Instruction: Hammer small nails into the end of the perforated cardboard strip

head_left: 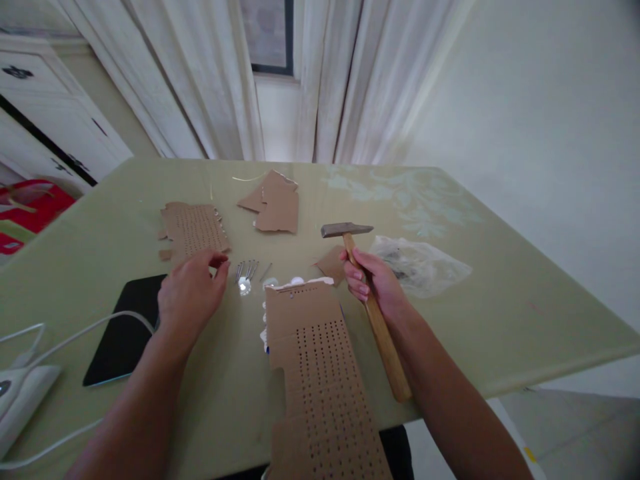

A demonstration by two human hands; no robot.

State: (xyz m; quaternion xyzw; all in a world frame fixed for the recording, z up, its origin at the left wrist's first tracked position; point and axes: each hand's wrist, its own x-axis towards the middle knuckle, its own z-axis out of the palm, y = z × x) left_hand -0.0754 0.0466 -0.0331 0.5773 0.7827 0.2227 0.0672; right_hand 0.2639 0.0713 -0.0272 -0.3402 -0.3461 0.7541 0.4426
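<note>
My right hand (374,281) grips a hammer (373,310) by its wooden handle, the metal head raised above the green table (500,293). My left hand (193,293) hovers just left of a small bunch of nails (247,270), thumb and fingers pinched together; whether a nail is between them I cannot tell. A long strip of cardboard (320,373) full of punched holes lies in front of me, running off the near edge. A second holed cardboard piece (195,230) lies beyond my left hand.
Torn cardboard scraps (275,203) lie at the table's middle back. A clear plastic bag (423,263) sits to the right of the hammer. A black tablet (125,330) and a white device with cables (20,393) lie at the left. Curtains hang behind the table.
</note>
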